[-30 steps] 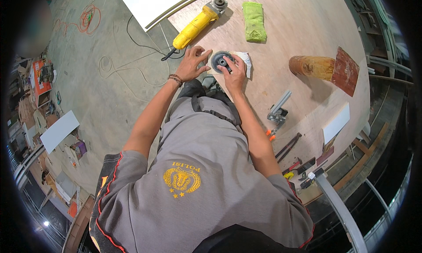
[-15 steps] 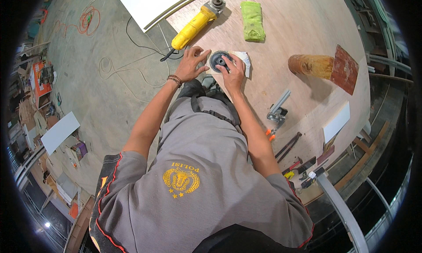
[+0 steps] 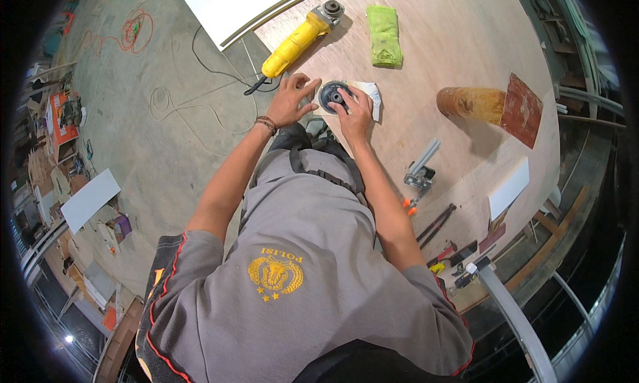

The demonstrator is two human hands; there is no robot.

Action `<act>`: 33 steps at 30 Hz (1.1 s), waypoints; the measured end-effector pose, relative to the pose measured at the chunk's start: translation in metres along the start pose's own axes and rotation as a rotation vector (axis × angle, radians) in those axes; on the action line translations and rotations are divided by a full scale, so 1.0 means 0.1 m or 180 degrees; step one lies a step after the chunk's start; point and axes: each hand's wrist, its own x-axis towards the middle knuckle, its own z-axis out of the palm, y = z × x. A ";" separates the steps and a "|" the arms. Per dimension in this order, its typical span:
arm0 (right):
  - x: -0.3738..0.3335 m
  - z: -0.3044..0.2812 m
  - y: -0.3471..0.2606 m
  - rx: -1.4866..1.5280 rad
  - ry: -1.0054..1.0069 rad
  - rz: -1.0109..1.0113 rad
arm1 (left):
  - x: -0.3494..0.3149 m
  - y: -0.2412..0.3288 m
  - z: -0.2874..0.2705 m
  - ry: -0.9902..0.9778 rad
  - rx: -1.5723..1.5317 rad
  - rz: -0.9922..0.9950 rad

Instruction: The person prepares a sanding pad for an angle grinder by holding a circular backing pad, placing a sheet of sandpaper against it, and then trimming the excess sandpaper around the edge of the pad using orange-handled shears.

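Note:
A round black backing pad point(image 3: 326, 95) with a raised hub lies at the table's near edge, on a pale sheet point(image 3: 375, 101) that shows around it. My right hand point(image 3: 357, 119) grips the pad from the right, thumb and fingers around the hub. Left of the pad, my left hand point(image 3: 290, 103) hovers beside the sheet's edge, thumb and fingers apart and nothing between them. A yellow angle grinder point(image 3: 296, 47) lies beyond my left hand, its spindle bare. What the sheet's underside looks like is hidden.
A folded green cloth point(image 3: 384, 37) lies farther back. To the right are a brown cylinder point(image 3: 471, 103) beside a reddish board point(image 3: 521, 111), a metal clamp point(image 3: 419, 176), and several hand tools point(image 3: 437, 224). The grinder's black cord point(image 3: 216, 71) hangs off the table's left edge.
The view has shifted slightly. My hands and the backing pad keep nearly the same places relative to each other.

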 end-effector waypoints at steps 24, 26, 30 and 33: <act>0.19 -0.05 -0.40 -0.1294 -0.0694 -0.0121 | 0.05 0.38 0.13 0.0300 0.0740 0.0272; 0.18 -0.04 -0.39 -0.1370 -0.0685 -0.0175 | 0.06 0.39 0.14 0.0236 0.0786 0.0259; 0.26 -0.13 -0.32 -0.1033 -0.0718 -0.0206 | 0.20 0.39 0.02 0.0601 0.0425 0.0000; 0.19 -0.35 -0.44 -0.0517 -0.0177 -0.0208 | 0.33 0.56 -0.15 0.0813 -0.1379 -0.0964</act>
